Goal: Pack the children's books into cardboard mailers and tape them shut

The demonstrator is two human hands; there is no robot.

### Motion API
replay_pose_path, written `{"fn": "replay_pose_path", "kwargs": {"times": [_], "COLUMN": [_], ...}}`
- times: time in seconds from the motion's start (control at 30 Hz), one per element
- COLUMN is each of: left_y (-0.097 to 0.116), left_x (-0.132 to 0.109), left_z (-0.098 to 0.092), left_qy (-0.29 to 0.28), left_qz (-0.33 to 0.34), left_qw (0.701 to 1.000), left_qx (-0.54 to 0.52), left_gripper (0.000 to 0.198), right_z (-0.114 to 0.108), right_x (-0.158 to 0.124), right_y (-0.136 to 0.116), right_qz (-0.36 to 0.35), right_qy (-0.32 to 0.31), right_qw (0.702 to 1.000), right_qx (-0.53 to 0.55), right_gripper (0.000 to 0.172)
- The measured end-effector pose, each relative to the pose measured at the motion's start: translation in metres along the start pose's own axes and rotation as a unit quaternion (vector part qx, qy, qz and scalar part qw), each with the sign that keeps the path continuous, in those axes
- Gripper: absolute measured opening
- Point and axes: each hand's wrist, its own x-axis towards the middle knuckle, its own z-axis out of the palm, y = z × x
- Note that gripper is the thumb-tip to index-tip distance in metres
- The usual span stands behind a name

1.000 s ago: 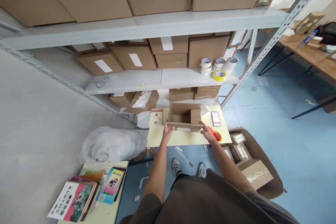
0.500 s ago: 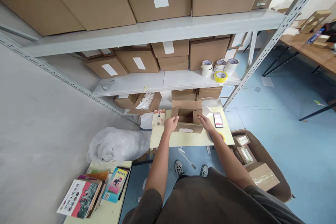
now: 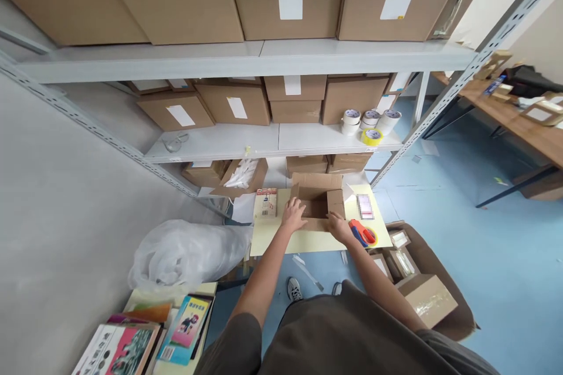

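Observation:
An open cardboard box [image 3: 313,183] stands on the pale yellow table [image 3: 264,241], its back flap raised and the inside dark. My left hand [image 3: 293,216] lies against the box's left side with the fingers spread. At the front right corner, my right hand [image 3: 338,227] grips the cardboard, its fingertips partly hidden. Beside the right wrist lie an orange and blue tape dispenser [image 3: 359,232] and a roll of yellow tape. A phone [image 3: 365,207] rests on the table to the right of the box. Left of the box is a small printed book [image 3: 265,203].
Shelves with cardboard boxes [image 3: 233,104] and tape rolls [image 3: 350,121] rise behind the table. A large carton [image 3: 461,310] holding several parcels stands at right on the floor. Bubble wrap [image 3: 185,252] and stacked books [image 3: 118,348] are at left.
My left hand has gone from pinching the box's left edge to spreading over its side. The right hand has shifted down to the front corner. The camera view has tilted slightly.

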Motion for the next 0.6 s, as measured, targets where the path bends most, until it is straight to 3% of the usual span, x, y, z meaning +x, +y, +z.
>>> {"fn": "replay_pose_path", "kwargs": {"times": [0.07,0.17,0.23,0.33,0.43,0.6], "left_y": [-0.013,-0.034,-0.046,-0.056,-0.057,-0.055], "left_x": [0.001,-0.001,-0.005,-0.012,-0.017,-0.026], "left_z": [-0.004,-0.002,0.004,0.019,0.036,0.056], "left_qy": [0.035,0.057,0.039,-0.031,-0.067,-0.014], "left_qz": [-0.020,-0.070,-0.093,-0.100,-0.115,-0.129], "left_qw": [0.999,0.996,0.995,0.994,0.990,0.991], "left_qx": [-0.009,0.018,0.024,-0.015,-0.040,-0.041], "left_gripper": [0.073,0.095,0.111,0.120,0.103,0.063], "right_z": [0.013,0.035,0.048,0.059,0.057,0.025], "right_x": [0.010,0.030,0.043,0.059,0.069,0.057], "right_y": [-0.011,-0.029,-0.038,-0.046,-0.041,-0.010], "right_qz": [-0.011,-0.018,-0.008,0.019,0.039,0.083], "right_qy": [-0.008,-0.039,-0.064,-0.089,-0.090,-0.030], "right_qw": [1.000,0.999,0.997,0.994,0.994,0.996], "right_qx": [-0.008,-0.018,-0.032,-0.052,-0.053,-0.020], "right_gripper": [0.045,0.044,0.038,0.026,0.022,0.046]}}
